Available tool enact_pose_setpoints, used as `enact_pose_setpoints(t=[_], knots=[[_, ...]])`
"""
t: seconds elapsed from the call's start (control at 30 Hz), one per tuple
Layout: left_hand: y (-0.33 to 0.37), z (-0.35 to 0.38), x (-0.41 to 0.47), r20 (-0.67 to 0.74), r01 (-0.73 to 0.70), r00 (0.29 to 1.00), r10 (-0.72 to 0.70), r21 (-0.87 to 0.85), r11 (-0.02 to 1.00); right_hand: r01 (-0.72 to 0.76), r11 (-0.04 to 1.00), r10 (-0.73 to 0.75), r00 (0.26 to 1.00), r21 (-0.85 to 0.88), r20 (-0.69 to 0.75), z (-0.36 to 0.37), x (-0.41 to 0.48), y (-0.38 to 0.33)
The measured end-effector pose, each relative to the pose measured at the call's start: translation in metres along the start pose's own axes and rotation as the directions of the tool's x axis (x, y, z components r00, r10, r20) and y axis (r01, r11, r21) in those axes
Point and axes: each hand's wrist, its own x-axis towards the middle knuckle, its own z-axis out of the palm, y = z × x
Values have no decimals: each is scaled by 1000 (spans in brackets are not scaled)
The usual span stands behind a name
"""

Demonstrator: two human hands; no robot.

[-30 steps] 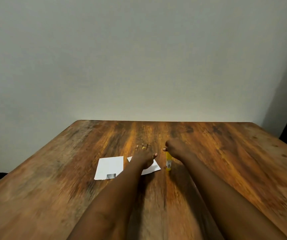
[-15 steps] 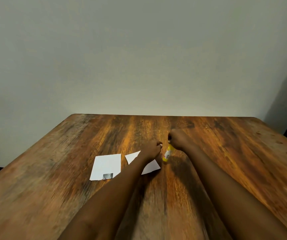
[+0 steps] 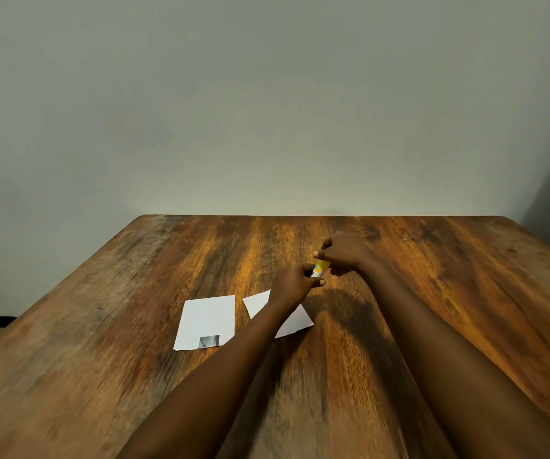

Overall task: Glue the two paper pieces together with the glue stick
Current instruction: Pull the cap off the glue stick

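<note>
Over the middle of a wooden table (image 3: 101, 342), a person's two hands meet on a glue stick (image 3: 319, 268) held clear of the surface. Its short tube shows a yellow body with a white and blue label; most of it is hidden by fingers, and whether the cap is on cannot be told. The left hand (image 3: 292, 283) curls around the lower end of the tube, fingers closed on it. The right hand (image 3: 343, 253) pinches the upper end from the far side, thumb and fingertips pressed against the yellow part. The tube tilts, its upper end leaning toward the table's far right corner.

Two white paper pieces lie flat on the table, nearer the person than the hands and left of the centre line. The larger sheet (image 3: 209, 321) is roughly square, with a small grey printed patch at its near edge. The smaller sheet (image 3: 295, 321) lies just to its right, turned at an angle, close to but apart from the first. The left forearm crosses above this smaller sheet and hides its middle. Both arms are bare. A plain pale wall (image 3: 267, 111) stands behind the table's far edge.
</note>
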Motion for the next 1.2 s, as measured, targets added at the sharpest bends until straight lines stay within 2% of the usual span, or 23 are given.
enact_pose_setpoints(t=[0.1, 0.2, 0.43, 0.57, 0.7, 0.83, 0.93, 0.97, 1.03, 1.1, 1.2], knots=[[-1, 0, 2, -58, -32, 998, 34, 20, 999, -35, 999, 36, 999, -24, 8, 3, 3, -1], [-5, -2, 3, -84, -55, 995, 58, 36, 998, 24, 997, -26, 999, -80, -24, 8, 5, -3], [-14, -13, 2, -28, -60, 998, 59, -2, 998, 126, 988, -133, 988, -93, -77, 23, 2, 2], [-18, -23, 2, 66, -24, 997, 31, -112, 993, 212, 977, -209, 975, 35, -80, 25, -4, 3], [-25, -36, 1, 266, 44, 963, 30, -267, 963, 310, 929, -315, 949, 203, -9, 15, -11, 7], [-26, -38, -2, 317, 56, 948, 30, -259, 964, 226, 886, -295, 949, 405, 115, 3, -14, 9], [-25, -34, -4, 275, 32, 961, 33, -229, 973, 144, 835, -224, 971, 531, 88, 0, -17, 2], [-24, -33, -5, 266, 21, 963, 39, -222, 975, 133, 863, -188, 980, 488, 66, 0, -17, 0], [-22, -31, -5, 257, 6, 965, 51, -216, 976, 104, 962, -126, 989, 254, 73, 1, -16, -2], [-21, -30, -6, 257, -3, 965, 60, -218, 976, 76, 993, -85, 991, 87, 102, 2, -16, -3], [-21, -29, -6, 273, -25, 958, 85, -215, 976, 108, 993, -112, 988, 45, 105, 0, -18, -3]])
